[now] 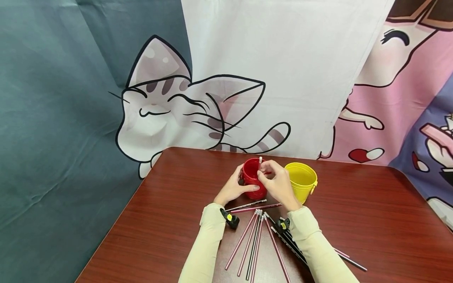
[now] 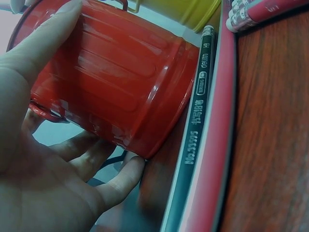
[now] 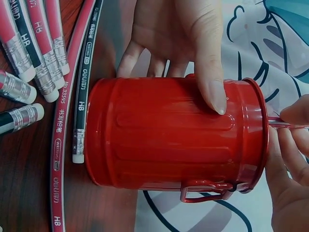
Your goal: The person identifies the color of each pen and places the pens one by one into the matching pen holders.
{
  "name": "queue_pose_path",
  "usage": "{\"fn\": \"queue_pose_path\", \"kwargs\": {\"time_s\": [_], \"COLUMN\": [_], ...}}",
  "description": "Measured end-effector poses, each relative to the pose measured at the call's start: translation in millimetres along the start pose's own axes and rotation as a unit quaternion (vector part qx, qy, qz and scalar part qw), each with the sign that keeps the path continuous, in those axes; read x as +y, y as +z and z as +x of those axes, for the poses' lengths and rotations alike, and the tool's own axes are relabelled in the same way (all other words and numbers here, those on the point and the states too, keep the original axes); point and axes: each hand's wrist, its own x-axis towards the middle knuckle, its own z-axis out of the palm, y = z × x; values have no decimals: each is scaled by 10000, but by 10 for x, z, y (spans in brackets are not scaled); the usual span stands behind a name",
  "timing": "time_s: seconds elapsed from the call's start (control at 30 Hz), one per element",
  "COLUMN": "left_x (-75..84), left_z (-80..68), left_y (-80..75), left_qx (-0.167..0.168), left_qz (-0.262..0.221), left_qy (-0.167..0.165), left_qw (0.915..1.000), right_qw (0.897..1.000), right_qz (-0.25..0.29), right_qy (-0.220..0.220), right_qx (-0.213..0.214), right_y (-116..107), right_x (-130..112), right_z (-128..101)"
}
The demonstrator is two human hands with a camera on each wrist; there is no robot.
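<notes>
A small red metal bucket with side handles stands on the table. My left hand holds it from the left. In the left wrist view the thumb lies along the wall of the bucket, with the other fingers around its far side. At the bucket's rim, my right hand pinches a pencil, its white eraser end up. The pencil's lower end is hidden by the bucket. Just in front of the bucket lie a black pencil and a pink pencil, side by side.
A yellow bucket stands right of the red one, partly behind my right hand. Several pink and black pencils fan out on the brown table between my forearms, others under the right one. A cartoon cat cloth hangs behind the table.
</notes>
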Motion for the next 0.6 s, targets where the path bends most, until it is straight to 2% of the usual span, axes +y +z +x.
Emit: {"fn": "queue_pose_path", "kwargs": {"time_s": [0.4,0.6], "left_x": [-19,-39], "left_z": [12,17], "left_y": [15,8], "left_qx": [6,4], "left_qz": [-57,-32], "left_qy": [148,101], "left_qw": [9999,9999], "right_qw": [9999,9999], "right_qz": [-58,3], "right_qy": [75,53], "right_qx": [-119,-162], "right_y": [-30,-73], "right_x": [-14,-55], "right_z": [-11,-28]}}
